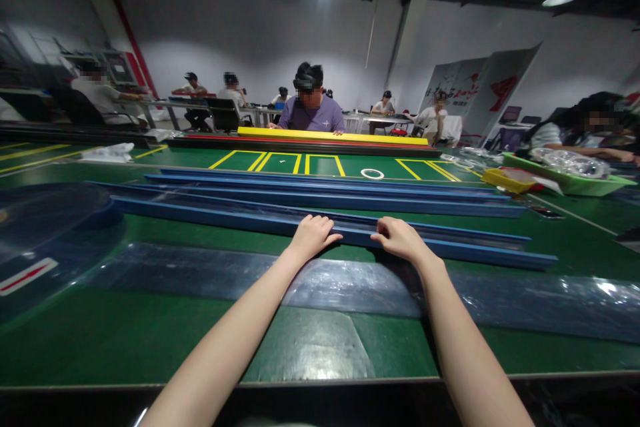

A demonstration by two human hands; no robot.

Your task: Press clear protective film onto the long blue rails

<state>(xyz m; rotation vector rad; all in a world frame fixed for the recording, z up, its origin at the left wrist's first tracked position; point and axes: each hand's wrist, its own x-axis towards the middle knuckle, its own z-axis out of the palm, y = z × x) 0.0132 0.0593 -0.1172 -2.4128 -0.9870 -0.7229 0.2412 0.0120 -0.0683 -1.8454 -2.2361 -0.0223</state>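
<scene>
A long blue plastic channel (225,219) lies slantwise on the green table in front of me. My left hand (313,238) rests on its near wall, fingers over the top edge and thumb along the near side. A short way to the right, my right hand (399,238) has its fingers curled round the same wall, thumb pointing inward. Further blue channels (450,203) lie just behind. Under my forearms runs a clear plastic strip (200,272), and at far left sits a large roll of clear film (50,227) with a red-arrow label.
Across the green table (150,340), a person (315,107) holds a yellow channel (330,136). A white ring (373,173) lies near yellow tape lines. To the right stand a yellow tray (507,180), a green tray (610,185) with clear coils, and a phone (546,211).
</scene>
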